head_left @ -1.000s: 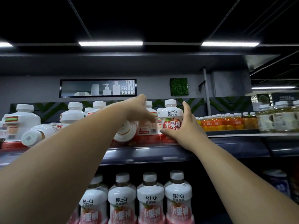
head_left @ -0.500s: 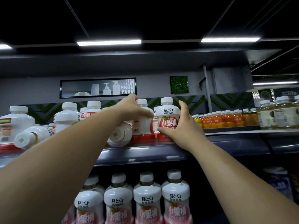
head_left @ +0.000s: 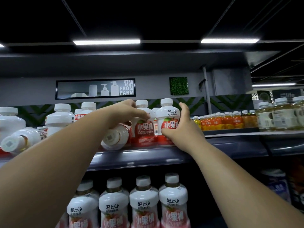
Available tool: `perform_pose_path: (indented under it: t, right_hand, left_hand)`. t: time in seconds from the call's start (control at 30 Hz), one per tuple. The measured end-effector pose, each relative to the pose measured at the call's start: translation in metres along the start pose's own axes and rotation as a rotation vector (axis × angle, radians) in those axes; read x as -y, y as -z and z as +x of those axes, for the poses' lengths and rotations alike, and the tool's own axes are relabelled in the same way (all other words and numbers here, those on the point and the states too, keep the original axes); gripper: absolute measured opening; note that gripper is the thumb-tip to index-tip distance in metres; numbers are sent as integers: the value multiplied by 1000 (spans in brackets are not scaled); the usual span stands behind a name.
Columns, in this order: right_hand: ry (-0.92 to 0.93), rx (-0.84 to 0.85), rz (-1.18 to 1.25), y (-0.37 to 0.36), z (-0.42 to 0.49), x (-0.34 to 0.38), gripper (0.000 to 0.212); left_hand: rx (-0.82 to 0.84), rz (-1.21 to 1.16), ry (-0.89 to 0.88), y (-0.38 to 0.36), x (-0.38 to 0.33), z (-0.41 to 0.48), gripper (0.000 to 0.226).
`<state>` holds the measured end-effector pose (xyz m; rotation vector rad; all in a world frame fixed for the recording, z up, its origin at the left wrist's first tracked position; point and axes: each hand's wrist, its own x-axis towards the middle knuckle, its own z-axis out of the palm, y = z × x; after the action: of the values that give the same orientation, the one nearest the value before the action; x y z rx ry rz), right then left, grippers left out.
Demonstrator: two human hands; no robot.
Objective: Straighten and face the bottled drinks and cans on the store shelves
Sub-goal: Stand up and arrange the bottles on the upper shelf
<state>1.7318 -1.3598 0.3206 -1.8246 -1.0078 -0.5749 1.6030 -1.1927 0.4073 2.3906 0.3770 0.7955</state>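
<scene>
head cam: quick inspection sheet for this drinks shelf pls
surface: top shelf, dark, stocked.
job's things: left bottle and right bottle upright, red labels facing out; lower row upright.
clutter: toppled bottle beside the left bottle; far-left bottle also on its side.
grips: left hand holds left bottle; right hand holds right bottle.
cables: nothing seen.
surroundings: orange drinks to the right, farm sign, ceiling lights.

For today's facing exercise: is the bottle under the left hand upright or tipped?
Tipped: the bottle lies on its side, base towards us.
</scene>
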Motion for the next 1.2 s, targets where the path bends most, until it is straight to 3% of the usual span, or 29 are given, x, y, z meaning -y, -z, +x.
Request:
perform_pose_path:
  t: [0.07,0.2,0.27,0.53,0.7,0.8,0.93,1.07,1.2]
  right_hand:
    - [2,-12,7,-1,-1,0,104]
    - [9,-22,75,3,-3,-2,103]
    - [15,-20,94,4,-4,-2,103]
    - [33,-13,79,4,1,-4,100]
    - [67,-59,-51,-2,2,-2,106]
    - [168,-179,-140,-7,-4,-2,107]
    - [417,-268,-254,-17,-14,11,95]
    - [651,-187,-341,-37,-20,54,80]
    - [741,-61,-521,-53,-22,93,76]
  left_hand:
    - [28,-61,-11,4,3,-1,46]
    - [98,-39,-50,4,4,-4,69]
    - [103,-52,-37,4,4,-4,70]
    - [46,50,-68,3,1,-6,52]
    - [13,204,-102,4,-6,-15,41]
    - [-93,239,-184,15,-10,-35,39]
    - [-192,298,-221,38,-8,-71,55]
    - [-320,488,-317,60,6,-99,48]
    - [-383,649,-312,77,27,-115,48]
